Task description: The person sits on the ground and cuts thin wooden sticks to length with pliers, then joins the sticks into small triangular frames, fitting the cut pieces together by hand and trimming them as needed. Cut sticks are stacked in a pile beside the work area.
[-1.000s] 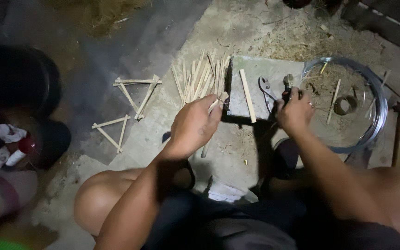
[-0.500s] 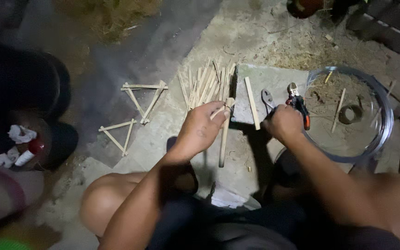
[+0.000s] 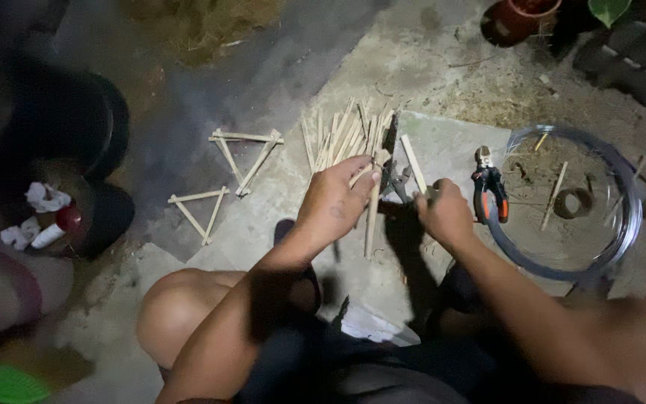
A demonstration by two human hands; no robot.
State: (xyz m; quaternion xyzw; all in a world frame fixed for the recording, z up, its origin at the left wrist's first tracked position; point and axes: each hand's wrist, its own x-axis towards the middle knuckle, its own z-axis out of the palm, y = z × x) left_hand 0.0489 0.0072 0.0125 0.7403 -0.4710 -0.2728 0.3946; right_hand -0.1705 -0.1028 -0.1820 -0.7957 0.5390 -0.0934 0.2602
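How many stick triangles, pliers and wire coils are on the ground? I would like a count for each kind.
Stick triangles: 2
Pliers with red and black handles: 1
Clear wire coils: 1
Total: 4

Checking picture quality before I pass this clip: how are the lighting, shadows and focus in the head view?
Head view: one hard light falls on the concrete slab, while the left edge and bottom sink into near-black; the left hand and right hand are lit and fairly sharp, casting dark shadows toward the knees; the bamboo sticks look slightly overexposed; the plastic hose coil shows faint glare.
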